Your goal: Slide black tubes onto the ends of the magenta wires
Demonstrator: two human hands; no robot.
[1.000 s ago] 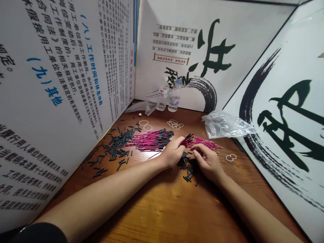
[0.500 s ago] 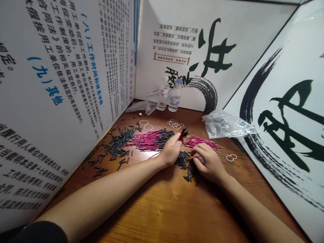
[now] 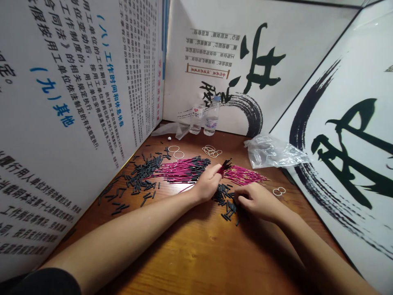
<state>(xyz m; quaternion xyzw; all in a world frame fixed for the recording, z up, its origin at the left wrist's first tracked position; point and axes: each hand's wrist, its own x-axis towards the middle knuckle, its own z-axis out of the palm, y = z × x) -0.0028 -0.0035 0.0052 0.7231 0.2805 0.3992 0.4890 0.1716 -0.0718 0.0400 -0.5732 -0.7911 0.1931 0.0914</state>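
From the head camera, the left hand has its fingers curled closed around a bundle of thin, dark-tipped magenta rods, mid-table. The right hand bends its fingers at the right edge of a heap of short, matte black tubes; the fingertips are hidden, so I cannot tell how far they part or what they hold. The bundle's lower end is covered. Glossy, wood-grained table; printed white panels stand left, far and right.

Held slanting as a black-tipped magenta bundle; heaped as short black tubes between side edges of the tabletop.
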